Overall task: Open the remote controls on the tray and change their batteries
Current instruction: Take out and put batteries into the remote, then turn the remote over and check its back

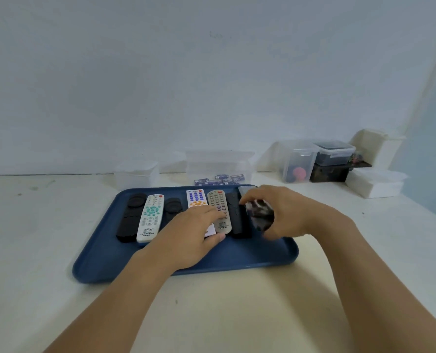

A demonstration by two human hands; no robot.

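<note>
A big white table (pixel 46 225) fills the lower part of the frame. In the middle sits a blue tray (pixel 97 261) with a row of remote controls (pixel 150 217). They lie side by side, long way running from near to far, button ends toward the wall. All seen here lie face up and look shut, so most of the job is left. The right hand (pixel 280 212) has its fingers curled round a blurry dark remote (pixel 260 214) at the tray's right side. The left hand (pixel 194 233) rests flat, fingers straight, on the middle remotes. New batteries (pixel 219 179) wait just behind the tray.
</note>
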